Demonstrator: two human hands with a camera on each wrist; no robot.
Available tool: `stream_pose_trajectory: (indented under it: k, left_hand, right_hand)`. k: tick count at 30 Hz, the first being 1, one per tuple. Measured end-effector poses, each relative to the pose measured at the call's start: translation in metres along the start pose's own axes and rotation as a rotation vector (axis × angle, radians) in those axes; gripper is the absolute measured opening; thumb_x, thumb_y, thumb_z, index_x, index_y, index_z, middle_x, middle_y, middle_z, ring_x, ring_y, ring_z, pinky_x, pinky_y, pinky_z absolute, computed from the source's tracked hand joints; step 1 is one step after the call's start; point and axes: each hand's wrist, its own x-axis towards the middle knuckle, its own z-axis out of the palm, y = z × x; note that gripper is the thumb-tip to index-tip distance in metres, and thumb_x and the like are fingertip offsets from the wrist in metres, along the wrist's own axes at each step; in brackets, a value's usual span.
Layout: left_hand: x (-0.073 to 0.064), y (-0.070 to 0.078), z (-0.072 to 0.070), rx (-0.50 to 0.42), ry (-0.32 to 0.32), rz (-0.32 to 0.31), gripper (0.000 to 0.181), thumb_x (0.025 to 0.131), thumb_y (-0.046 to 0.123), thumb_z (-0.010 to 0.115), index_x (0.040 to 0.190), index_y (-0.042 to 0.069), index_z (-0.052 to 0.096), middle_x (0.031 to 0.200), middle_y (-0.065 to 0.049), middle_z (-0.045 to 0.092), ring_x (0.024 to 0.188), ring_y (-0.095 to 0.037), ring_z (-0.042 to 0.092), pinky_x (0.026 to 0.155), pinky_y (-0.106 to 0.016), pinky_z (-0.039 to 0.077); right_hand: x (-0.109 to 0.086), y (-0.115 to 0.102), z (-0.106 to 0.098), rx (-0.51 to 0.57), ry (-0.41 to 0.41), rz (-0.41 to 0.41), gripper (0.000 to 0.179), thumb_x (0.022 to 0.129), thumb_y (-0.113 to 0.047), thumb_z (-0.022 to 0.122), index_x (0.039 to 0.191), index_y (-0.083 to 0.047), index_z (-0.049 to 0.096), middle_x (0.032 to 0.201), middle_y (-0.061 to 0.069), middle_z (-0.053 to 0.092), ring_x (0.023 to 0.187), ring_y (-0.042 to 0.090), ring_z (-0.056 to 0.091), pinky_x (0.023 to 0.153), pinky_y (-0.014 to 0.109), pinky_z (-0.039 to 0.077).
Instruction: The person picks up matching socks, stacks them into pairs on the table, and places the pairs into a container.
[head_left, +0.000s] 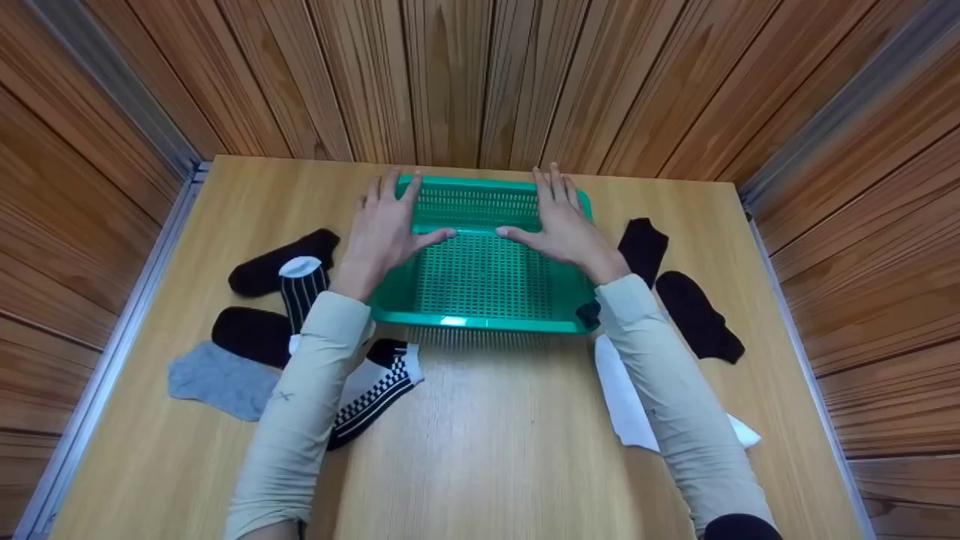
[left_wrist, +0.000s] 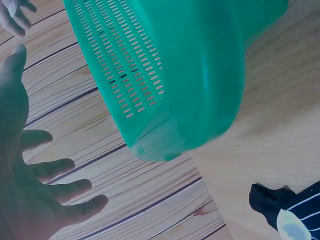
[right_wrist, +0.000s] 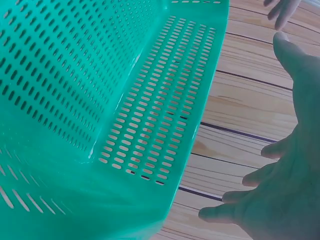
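A green plastic basket (head_left: 484,277) with slotted walls and a mesh floor stands toward the back of the table. My left hand (head_left: 382,232) is spread over its left side, fingers pointing to the back wall and thumb reaching inward. Over the right side, my right hand (head_left: 566,229) mirrors it, fingers apart. Both wrist views show the fingers extended beyond the basket's rim, with air between the hands and the green plastic. Neither hand holds anything. A small dark piece of fabric (head_left: 589,315) shows at the basket's front right corner.
Left of the basket lie a striped sock (head_left: 304,289), black socks (head_left: 277,266), a grey sock (head_left: 221,379) and a checkered sock (head_left: 379,386). To the right are black socks (head_left: 697,315) and white socks (head_left: 622,397), partly under the right sleeve. Wooden panels (head_left: 450,82) enclose the table.
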Motion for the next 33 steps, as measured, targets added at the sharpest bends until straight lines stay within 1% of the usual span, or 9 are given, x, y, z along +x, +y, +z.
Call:
stream_pose_trajectory:
  k: [4, 10, 14, 17, 21, 24, 29, 31, 33]
  left_hand:
    - [-0.007, 0.001, -0.005, -0.023, 0.022, 0.009, 0.104, 0.089, 0.08, 0.06, 0.168, 0.021, 0.027, 0.172, -0.021, 0.025, 0.157, -0.048, 0.028, 0.123, -0.068, 0.032]
    - [-0.023, -0.002, -0.01, -0.028, 0.06, -0.002, 0.102, 0.088, 0.08, 0.061, 0.165, 0.017, 0.034, 0.168, -0.021, 0.034, 0.155, -0.045, 0.035, 0.122, -0.067, 0.035]
    - [-0.033, -0.003, -0.011, -0.033, 0.104, 0.003, 0.102, 0.088, 0.079, 0.063, 0.164, 0.016, 0.036, 0.165, -0.022, 0.039, 0.152, -0.044, 0.04, 0.12, -0.066, 0.038]
    - [-0.042, -0.002, -0.011, -0.043, 0.127, 0.006, 0.101, 0.088, 0.076, 0.066, 0.164, 0.016, 0.036, 0.164, -0.022, 0.041, 0.15, -0.044, 0.043, 0.118, -0.066, 0.041]
    - [-0.056, 0.002, -0.012, -0.054, 0.139, 0.016, 0.101, 0.088, 0.073, 0.069, 0.163, 0.014, 0.037, 0.16, -0.024, 0.045, 0.145, -0.044, 0.048, 0.113, -0.064, 0.046]
    - [-0.067, 0.006, -0.013, -0.056, 0.158, 0.043, 0.101, 0.088, 0.072, 0.07, 0.162, 0.011, 0.038, 0.157, -0.024, 0.049, 0.14, -0.043, 0.052, 0.11, -0.062, 0.049]
    - [-0.084, 0.007, -0.015, -0.038, 0.237, 0.099, 0.099, 0.087, 0.07, 0.073, 0.159, 0.007, 0.043, 0.151, -0.025, 0.054, 0.136, -0.043, 0.056, 0.109, -0.059, 0.051]
    - [-0.092, 0.005, -0.015, -0.038, 0.263, 0.103, 0.098, 0.087, 0.069, 0.073, 0.157, 0.006, 0.045, 0.151, -0.025, 0.055, 0.137, -0.043, 0.056, 0.109, -0.059, 0.051]
    - [-0.1, 0.003, -0.014, -0.051, 0.276, 0.091, 0.097, 0.087, 0.068, 0.074, 0.155, 0.005, 0.046, 0.15, -0.024, 0.055, 0.137, -0.042, 0.055, 0.109, -0.059, 0.052]
  right_hand:
    - [-0.009, -0.004, -0.001, 0.006, 0.014, -0.014, 0.12, 0.09, -0.081, 0.057, 0.169, -0.016, -0.006, 0.177, 0.013, -0.015, 0.165, 0.041, -0.009, 0.133, 0.06, 0.01]
    - [-0.02, -0.013, 0.002, 0.02, 0.04, -0.063, 0.12, 0.09, -0.081, 0.056, 0.17, -0.016, -0.005, 0.178, 0.012, -0.009, 0.166, 0.038, -0.005, 0.133, 0.06, 0.012]
    - [-0.027, -0.022, 0.003, 0.04, 0.048, -0.088, 0.117, 0.091, -0.079, 0.058, 0.17, -0.016, -0.002, 0.179, 0.013, -0.006, 0.165, 0.042, 0.0, 0.131, 0.061, 0.018]
    - [-0.033, -0.031, 0.003, 0.042, 0.046, -0.106, 0.116, 0.091, -0.078, 0.058, 0.17, -0.016, 0.001, 0.179, 0.014, -0.002, 0.165, 0.043, 0.003, 0.131, 0.062, 0.018]
    - [-0.043, -0.045, 0.009, 0.031, 0.047, -0.155, 0.115, 0.092, -0.077, 0.059, 0.17, -0.014, 0.003, 0.178, 0.016, 0.002, 0.165, 0.041, 0.005, 0.132, 0.06, 0.015]
    - [-0.053, -0.057, 0.017, 0.024, 0.048, -0.202, 0.113, 0.092, -0.076, 0.059, 0.17, -0.013, 0.005, 0.178, 0.017, 0.006, 0.165, 0.04, 0.009, 0.131, 0.06, 0.018]
    - [-0.066, -0.075, 0.025, 0.041, 0.051, -0.261, 0.11, 0.094, -0.075, 0.057, 0.17, -0.013, 0.007, 0.178, 0.014, 0.009, 0.165, 0.037, 0.014, 0.129, 0.059, 0.027]
    - [-0.071, -0.081, 0.027, 0.062, 0.056, -0.274, 0.108, 0.095, -0.074, 0.058, 0.17, -0.014, 0.008, 0.178, 0.013, 0.01, 0.165, 0.035, 0.016, 0.129, 0.057, 0.027]
    - [-0.075, -0.085, 0.029, 0.093, 0.063, -0.284, 0.105, 0.096, -0.07, 0.059, 0.17, -0.014, 0.009, 0.178, 0.012, 0.012, 0.164, 0.033, 0.017, 0.13, 0.056, 0.027]
